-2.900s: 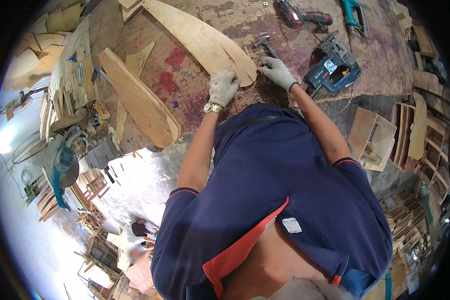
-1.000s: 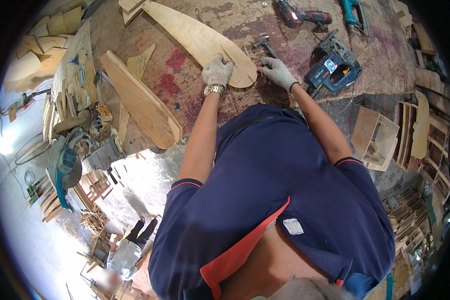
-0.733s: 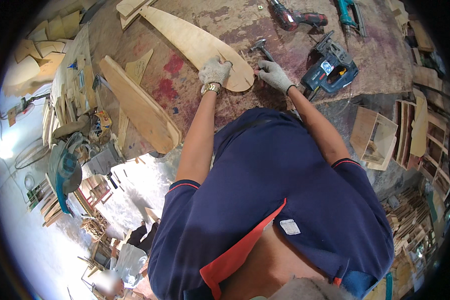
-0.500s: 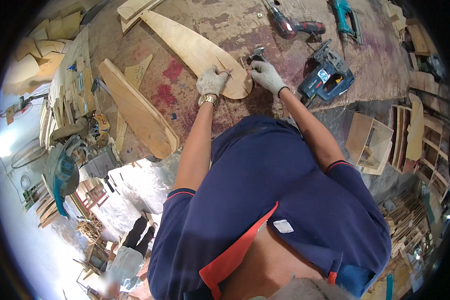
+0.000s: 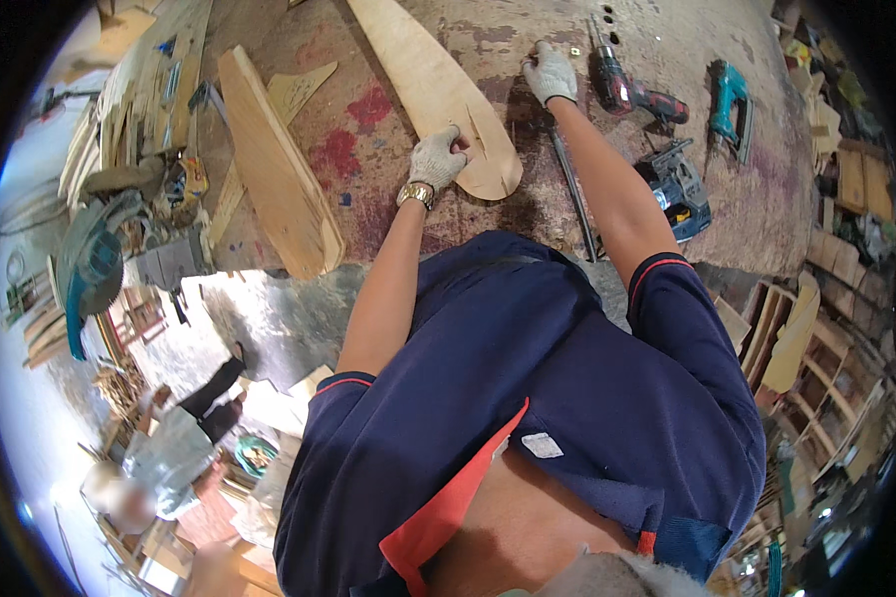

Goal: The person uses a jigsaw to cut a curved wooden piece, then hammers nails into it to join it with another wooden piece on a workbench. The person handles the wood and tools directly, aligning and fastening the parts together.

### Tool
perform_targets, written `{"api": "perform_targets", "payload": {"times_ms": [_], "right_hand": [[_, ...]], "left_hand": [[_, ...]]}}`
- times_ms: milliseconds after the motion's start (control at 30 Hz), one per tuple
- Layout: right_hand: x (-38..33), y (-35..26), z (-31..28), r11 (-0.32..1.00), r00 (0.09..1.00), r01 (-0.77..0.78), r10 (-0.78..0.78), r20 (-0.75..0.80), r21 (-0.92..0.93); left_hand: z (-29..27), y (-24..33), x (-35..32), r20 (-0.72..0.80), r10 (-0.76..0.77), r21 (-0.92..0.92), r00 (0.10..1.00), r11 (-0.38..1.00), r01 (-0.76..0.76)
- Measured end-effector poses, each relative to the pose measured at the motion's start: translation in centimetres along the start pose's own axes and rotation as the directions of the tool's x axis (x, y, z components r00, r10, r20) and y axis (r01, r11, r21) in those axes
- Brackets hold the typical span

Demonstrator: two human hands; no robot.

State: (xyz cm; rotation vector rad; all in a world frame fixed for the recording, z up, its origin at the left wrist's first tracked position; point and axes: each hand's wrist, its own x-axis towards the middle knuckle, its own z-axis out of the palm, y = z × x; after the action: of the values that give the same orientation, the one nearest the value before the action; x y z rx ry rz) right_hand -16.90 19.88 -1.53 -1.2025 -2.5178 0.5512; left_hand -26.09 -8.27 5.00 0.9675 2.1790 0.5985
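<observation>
A long, tapered plywood piece [image 5: 423, 85] lies on the stained workbench [image 5: 368, 159], its rounded end toward me. My left hand [image 5: 438, 159], in a grey glove with a gold watch at the wrist, curls its fingers on that rounded end. My right hand [image 5: 550, 72], also gloved, reaches farther out and rests knuckles-up on the bench beside the plywood's right edge. It is just left of a red and black cordless drill [image 5: 632, 95]. Anything under its fingers is hidden. A thin metal rod [image 5: 572, 194] lies along the bench below my right forearm.
A thick wooden plank [image 5: 274, 169] lies at the bench's left, with a small triangular offcut [image 5: 299, 90] beside it. A teal power tool [image 5: 732, 99] and a blue-black saw [image 5: 677, 189] sit right. A teal circular saw [image 5: 90, 264] and scrap wood are left; another person [image 5: 169, 448] stands below.
My right hand has stretched farther across the bench toward the drill. My left hand stays on the plywood's rounded end. The view has shifted closer over the bench.
</observation>
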Motion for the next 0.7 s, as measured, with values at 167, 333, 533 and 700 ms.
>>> {"api": "perform_targets", "payload": {"times_ms": [167,333,533,700], "right_hand": [[-0.7,0.0,-1.5,0.995,0.999,0.031,-0.032,0.018,0.092],[-8.1,-3.7,-6.0,0.878,0.965,-0.039,-0.091,0.247,0.477],[-19.5,-6.6,-8.3,0.524,0.707,-0.644,0.132,0.694,0.557],[-22.0,-5.2,-7.3,0.387,0.703,-0.686,0.133,0.699,0.617]], "left_hand": [[-0.3,0.2,0.0,0.019,-0.023,0.028,1.0,0.999,0.023],[0.1,1.0,-0.9,-0.042,-0.036,-0.133,0.998,0.991,0.03],[3.2,1.4,-4.3,0.139,0.126,-0.606,0.982,0.795,-0.016],[4.0,1.5,-5.1,0.102,-0.032,-0.449,0.994,0.89,0.075]]}}
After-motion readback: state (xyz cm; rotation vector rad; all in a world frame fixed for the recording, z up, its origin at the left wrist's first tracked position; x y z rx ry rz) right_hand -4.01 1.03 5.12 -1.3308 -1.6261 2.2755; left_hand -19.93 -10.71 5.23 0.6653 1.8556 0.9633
